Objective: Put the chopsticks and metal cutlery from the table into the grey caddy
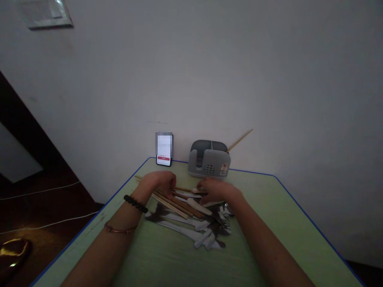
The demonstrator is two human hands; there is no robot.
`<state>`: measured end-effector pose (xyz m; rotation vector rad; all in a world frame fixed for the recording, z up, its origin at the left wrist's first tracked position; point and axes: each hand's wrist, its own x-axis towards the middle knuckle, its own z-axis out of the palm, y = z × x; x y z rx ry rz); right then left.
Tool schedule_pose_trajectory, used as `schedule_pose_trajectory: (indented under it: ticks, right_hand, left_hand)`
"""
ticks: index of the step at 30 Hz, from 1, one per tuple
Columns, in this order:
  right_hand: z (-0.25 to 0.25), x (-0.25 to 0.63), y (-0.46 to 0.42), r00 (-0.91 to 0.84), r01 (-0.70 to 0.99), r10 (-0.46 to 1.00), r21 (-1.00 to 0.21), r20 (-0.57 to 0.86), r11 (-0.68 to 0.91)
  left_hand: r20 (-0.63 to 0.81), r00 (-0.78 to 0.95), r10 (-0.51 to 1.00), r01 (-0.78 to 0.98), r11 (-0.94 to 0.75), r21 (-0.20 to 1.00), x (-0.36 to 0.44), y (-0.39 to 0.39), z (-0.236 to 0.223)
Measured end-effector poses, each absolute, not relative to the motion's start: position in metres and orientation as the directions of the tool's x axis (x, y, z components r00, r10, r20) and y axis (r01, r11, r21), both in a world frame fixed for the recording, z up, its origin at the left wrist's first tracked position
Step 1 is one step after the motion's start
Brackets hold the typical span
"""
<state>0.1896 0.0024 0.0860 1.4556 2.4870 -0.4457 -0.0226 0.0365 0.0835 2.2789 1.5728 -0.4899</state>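
Note:
A loose pile of wooden chopsticks [176, 204] and metal cutlery lies on the green table. My left hand [165, 181] reaches over the upper left of the pile, its fingers closed down around a chopstick [183, 189]; the fingertips are partly hidden. At the other end of that chopstick is my right hand [216, 190], thumb and fingers curved and apart, touching or close to it. Below the hands lie a pale-handled utensil [199, 206] and several metal spoons and forks [185, 231]. A grey utensil holder [199, 171] stands just behind my right hand, with one chopstick [241, 140] leaning out at its right.
A phone [164, 149] with a lit screen leans against the pale wall [209, 79] at the back left. The green table [278, 223] has a blue edge. White cables [50, 222] run on the dark floor to the left.

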Motion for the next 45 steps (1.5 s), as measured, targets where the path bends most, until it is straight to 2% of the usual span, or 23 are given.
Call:
schedule_pose_trajectory:
  ticks: [9, 19, 27, 33, 39, 42, 45]
  right_hand:
    - [0.083, 0.190, 0.007, -0.473, 0.880, 0.798, -0.152, -0.373, 0.450]
    - [0.080, 0.194, 0.011, -0.467, 0.884, 0.822, -0.159, -0.327, 0.439]
    - [0.081, 0.194, 0.011, -0.440, 0.898, 0.829, -0.157, -0.345, 0.412]
    - [0.075, 0.195, 0.013, -0.493, 0.870, 0.807, -0.220, -0.325, 0.442]
    - [0.064, 0.197, 0.014, -0.502, 0.857, 0.821, -0.286, -0.272, 0.429]
    - [0.064, 0.197, 0.014, -0.498, 0.860, 0.818, -0.282, -0.288, 0.424]
    - [0.067, 0.197, 0.014, -0.488, 0.869, 0.815, -0.261, -0.313, 0.420]
  left_hand:
    - [-0.455, 0.335, 0.825, 0.940, -0.329, 0.096, -0.026, 0.042, 0.076]
    - [-0.420, 0.418, 0.806, 0.909, -0.363, 0.208, -0.024, 0.046, 0.072]
    - [-0.430, 0.435, 0.791, 0.900, -0.382, 0.207, -0.026, 0.048, 0.066]
    - [-0.449, 0.440, 0.778, 0.898, -0.387, 0.209, -0.025, 0.049, 0.061]
    - [-0.401, 0.485, 0.777, 0.872, -0.397, 0.286, -0.020, 0.048, 0.060]
    - [-0.403, 0.509, 0.760, 0.855, -0.391, 0.342, -0.019, 0.048, 0.058]
    - [-0.425, 0.543, 0.724, 0.836, -0.423, 0.349, -0.019, 0.049, 0.057]
